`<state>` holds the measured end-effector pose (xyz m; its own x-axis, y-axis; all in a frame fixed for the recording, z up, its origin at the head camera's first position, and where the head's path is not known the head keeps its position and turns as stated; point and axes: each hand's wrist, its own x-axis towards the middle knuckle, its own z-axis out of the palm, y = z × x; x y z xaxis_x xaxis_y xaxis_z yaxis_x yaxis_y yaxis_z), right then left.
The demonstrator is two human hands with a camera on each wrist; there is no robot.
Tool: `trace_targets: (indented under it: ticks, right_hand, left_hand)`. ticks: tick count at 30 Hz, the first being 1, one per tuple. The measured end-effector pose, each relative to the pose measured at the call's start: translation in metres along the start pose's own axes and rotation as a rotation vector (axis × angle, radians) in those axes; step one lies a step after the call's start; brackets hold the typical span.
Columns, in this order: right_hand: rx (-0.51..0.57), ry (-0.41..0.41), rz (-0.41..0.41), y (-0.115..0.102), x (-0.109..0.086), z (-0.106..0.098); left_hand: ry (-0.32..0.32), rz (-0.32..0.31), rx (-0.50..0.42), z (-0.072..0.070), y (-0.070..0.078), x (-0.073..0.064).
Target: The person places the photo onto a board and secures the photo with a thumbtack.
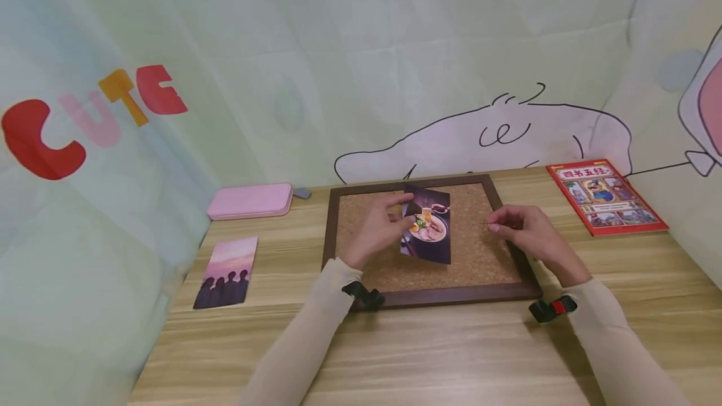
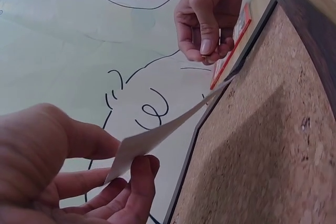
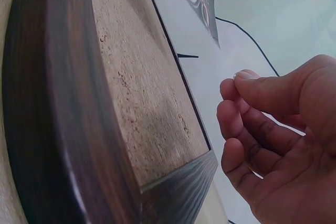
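Observation:
My left hand point(image 1: 376, 230) pinches a photo card point(image 1: 431, 250) by its left edge; the card shows a bowl of noodles on a dark ground. It is held up over a cork board point(image 1: 474, 271) with a dark wooden frame, and casts a shadow there. In the left wrist view the card's pale back point(image 2: 152, 136) faces me, between thumb and fingers. Above the board's right side, my right hand point(image 1: 533, 234) pinches a tiny brass-coloured thing point(image 2: 206, 57) between thumb and forefinger. Most of that tiny thing is hidden by the fingertips, so its kind does not show.
On the wooden table point(image 1: 271, 268), a second photo card point(image 1: 228, 271) with silhouettes under a pink sky lies left of the board. Behind it are a pink case point(image 1: 251, 200) and a small grey item point(image 1: 301, 193). A red book point(image 1: 606, 196) lies at right, before a printed curtain point(image 1: 282, 80).

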<state>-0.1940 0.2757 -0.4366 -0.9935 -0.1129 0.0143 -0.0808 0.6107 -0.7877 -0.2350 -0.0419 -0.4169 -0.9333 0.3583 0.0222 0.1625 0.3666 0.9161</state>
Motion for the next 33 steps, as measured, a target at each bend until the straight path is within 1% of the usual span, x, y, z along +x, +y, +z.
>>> trace_targets:
  ticks: [3,6,8,11,15,18,23,27,33]
  right_hand:
    - [0.011,-0.004,0.026,-0.001,0.0,-0.001]
    - [0.02,-0.005,0.036,0.0,0.001,0.0]
    - [0.021,-0.001,0.03,0.001,0.001,0.0]
    - [0.023,0.005,0.027,0.002,0.001,-0.001]
    - [0.019,0.008,0.033,0.002,0.001,-0.001]
    - [0.012,0.006,0.03,0.003,0.002,-0.001]
    - [0.001,0.012,0.004,0.002,0.007,-0.002]
    - [-0.01,0.021,-0.009,-0.001,0.011,-0.003]
    - [-0.002,0.008,-0.002,-0.006,0.015,-0.002]
  left_hand:
    - [-0.001,-0.013,-0.003,0.007,0.002,0.003]
    - [0.002,-0.02,-0.013,0.013,0.002,0.006]
    - [0.006,-0.019,-0.023,0.017,0.002,0.007]
    - [0.011,-0.002,-0.015,0.023,0.002,0.009]
    - [-0.001,0.006,-0.012,0.03,0.002,0.011]
    - [-0.012,-0.014,-0.011,0.035,0.003,0.011]
    - [-0.009,-0.046,0.015,0.042,0.002,0.012]
    - [-0.005,-0.046,0.022,0.048,0.002,0.014]
    - [-0.007,-0.044,0.024,0.054,0.001,0.018]
